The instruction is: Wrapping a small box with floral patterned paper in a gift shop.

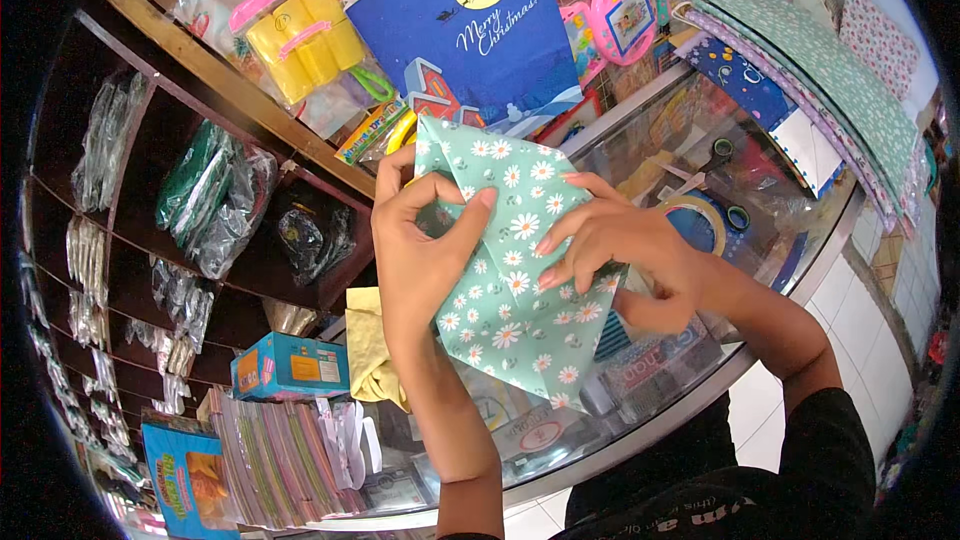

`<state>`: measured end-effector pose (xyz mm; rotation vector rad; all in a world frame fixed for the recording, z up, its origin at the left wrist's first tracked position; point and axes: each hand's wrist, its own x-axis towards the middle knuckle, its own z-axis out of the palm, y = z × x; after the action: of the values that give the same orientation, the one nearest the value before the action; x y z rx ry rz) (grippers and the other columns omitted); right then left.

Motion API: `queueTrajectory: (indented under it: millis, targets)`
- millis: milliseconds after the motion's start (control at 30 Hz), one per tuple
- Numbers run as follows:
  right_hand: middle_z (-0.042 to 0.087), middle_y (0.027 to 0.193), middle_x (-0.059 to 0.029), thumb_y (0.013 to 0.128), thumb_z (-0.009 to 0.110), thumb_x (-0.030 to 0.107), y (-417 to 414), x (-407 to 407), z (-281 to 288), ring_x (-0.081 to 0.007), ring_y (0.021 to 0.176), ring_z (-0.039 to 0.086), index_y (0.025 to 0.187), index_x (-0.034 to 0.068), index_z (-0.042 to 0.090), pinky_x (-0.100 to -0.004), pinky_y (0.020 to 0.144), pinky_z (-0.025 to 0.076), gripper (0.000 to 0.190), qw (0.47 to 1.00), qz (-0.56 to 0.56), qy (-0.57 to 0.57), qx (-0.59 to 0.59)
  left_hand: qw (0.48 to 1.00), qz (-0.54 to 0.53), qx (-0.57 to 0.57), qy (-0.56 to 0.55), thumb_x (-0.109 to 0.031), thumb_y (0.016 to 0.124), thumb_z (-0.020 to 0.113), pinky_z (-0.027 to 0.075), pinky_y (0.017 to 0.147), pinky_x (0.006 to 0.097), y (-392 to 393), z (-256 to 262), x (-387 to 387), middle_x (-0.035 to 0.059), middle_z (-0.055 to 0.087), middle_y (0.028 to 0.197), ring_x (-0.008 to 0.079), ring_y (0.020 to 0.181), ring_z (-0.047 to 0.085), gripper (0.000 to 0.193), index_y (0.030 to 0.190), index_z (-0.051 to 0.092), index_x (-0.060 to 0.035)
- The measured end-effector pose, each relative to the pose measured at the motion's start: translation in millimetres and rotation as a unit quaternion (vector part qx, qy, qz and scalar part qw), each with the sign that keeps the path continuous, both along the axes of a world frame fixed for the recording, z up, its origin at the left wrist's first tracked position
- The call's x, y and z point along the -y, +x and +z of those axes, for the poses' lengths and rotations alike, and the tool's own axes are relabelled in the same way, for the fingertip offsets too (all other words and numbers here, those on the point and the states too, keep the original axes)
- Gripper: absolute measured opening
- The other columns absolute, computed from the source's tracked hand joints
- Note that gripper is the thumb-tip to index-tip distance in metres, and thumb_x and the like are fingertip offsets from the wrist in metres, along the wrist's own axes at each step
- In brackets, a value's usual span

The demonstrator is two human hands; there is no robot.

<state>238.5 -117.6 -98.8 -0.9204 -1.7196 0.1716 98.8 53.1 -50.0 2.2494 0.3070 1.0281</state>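
A folded piece of mint-green wrapping paper (517,270) with white daisies is held up above the glass counter. My left hand (427,240) grips its left edge, thumb on the front face and the other fingers around the side. Across its right half lie the spread fingers of my right hand (630,247), while the thumb sits by the right edge; whether they pinch it cannot be seen. Whatever the paper may enclose is hidden. Right of it, a roll of tape (697,221) and scissors with dark handles (712,165) rest on the glass.
A blue Christmas gift bag (472,37) stands behind the paper. The glass display counter (825,240) curves below my hands. Folded patterned sheets (825,75) overhang its right end. Leftward are a yellow cloth (367,345), a blue box (289,366), stacked booklets (277,457) and dark shelves (247,300).
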Motion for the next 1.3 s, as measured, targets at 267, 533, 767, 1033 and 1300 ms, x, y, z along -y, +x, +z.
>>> queueTrajectory:
  millis: [267, 533, 767, 1033, 1300]
  targets:
    - [0.057, 0.120, -0.0141, 0.077, 0.051, 0.024, 16.3, -6.6, -12.1, -0.0335, 0.121, 0.048, 0.110, 0.004, 0.059, -0.0506, 0.108, 0.025, 0.039, 0.996, -0.073, 0.039, 0.023, 1.000, -0.002, -0.022, -0.002, -0.007, 0.065, 0.080, 0.042, 0.083, 0.0306, -4.6, -2.6, -8.0, 0.0102, 0.054, 0.109, 0.0198, 0.100, 0.054, 0.022, 0.066, 0.060, 0.0001]
    - [0.047, 0.135, -0.0136, 0.076, 0.059, 0.031, 23.3, -9.2, -12.8, -0.0329, 0.126, 0.042, 0.119, 0.004, 0.054, -0.0447, 0.106, 0.028, 0.051, 0.981, -0.129, 0.001, 0.147, 0.999, -0.004, -0.022, 0.022, -0.008, 0.064, 0.080, 0.042, 0.085, 0.0315, -2.7, -3.5, -11.4, 0.0108, 0.052, 0.113, 0.0213, 0.102, 0.053, 0.023, 0.071, 0.060, -0.0004]
    - [0.048, 0.134, -0.0135, 0.074, 0.061, 0.030, 21.5, -10.3, -16.5, -0.0340, 0.128, 0.040, 0.118, 0.007, 0.056, -0.0461, 0.106, 0.027, 0.050, 0.987, -0.116, -0.003, 0.111, 0.997, 0.005, 0.008, 0.083, -0.007, 0.066, 0.077, 0.040, 0.093, 0.0395, 1.2, -6.0, -9.4, 0.0145, 0.043, 0.124, 0.0298, 0.113, 0.048, 0.038, 0.096, 0.054, -0.0044]
    - [0.049, 0.134, -0.0113, 0.076, 0.060, 0.030, 20.7, -11.3, -17.4, -0.0335, 0.129, 0.038, 0.116, 0.008, 0.060, -0.0466, 0.107, 0.025, 0.046, 0.988, -0.111, -0.001, 0.108, 0.995, -0.062, 0.081, 0.009, 0.000, 0.063, 0.080, 0.037, 0.102, 0.0399, 6.9, -15.1, -12.6, 0.0191, 0.035, 0.128, 0.0330, 0.119, 0.043, 0.066, 0.111, 0.034, -0.0028]
    - [0.049, 0.134, -0.0103, 0.076, 0.061, 0.031, 19.0, -9.9, -14.1, -0.0333, 0.130, 0.036, 0.115, 0.013, 0.065, -0.0463, 0.108, 0.023, 0.043, 0.990, -0.101, -0.010, 0.095, 0.995, -0.016, 0.026, 0.097, -0.003, 0.063, 0.080, 0.040, 0.093, 0.0408, 1.2, -4.9, -10.9, 0.0143, 0.043, 0.123, 0.0297, 0.119, 0.045, 0.038, 0.094, 0.058, -0.0090]
